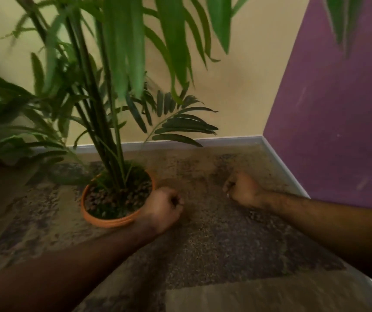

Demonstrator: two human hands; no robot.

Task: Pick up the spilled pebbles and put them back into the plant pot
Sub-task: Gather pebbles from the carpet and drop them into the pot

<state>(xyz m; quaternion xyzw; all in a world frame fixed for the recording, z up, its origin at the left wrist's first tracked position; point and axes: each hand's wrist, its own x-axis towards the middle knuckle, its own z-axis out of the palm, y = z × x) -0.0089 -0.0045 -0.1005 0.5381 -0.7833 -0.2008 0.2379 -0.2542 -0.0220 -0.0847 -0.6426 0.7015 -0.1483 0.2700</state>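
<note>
Nearest the camera, two bare forearms reach out over a mottled brown and grey carpet [214, 244]. The left hand [163, 207] sits low over the carpet, just beside the right rim of the plant pot [112, 221], its fingers curled into a fist; whether anything lies inside that fist cannot be told. The right hand [242, 188] is further out towards the carpet's far right corner, also curled tight, with a ring on one finger; what it holds, if anything, is hidden. A few small spilled pebbles [253, 214] lie on the carpet just beside the right wrist. The orange pot holds brownish pebbles around the stems of a tall green palm [112, 75]. Behind it a grey skirting board [225, 140] runs along a cream wall [248, 75], meeting a purple wall [338, 109] at the corner
</note>
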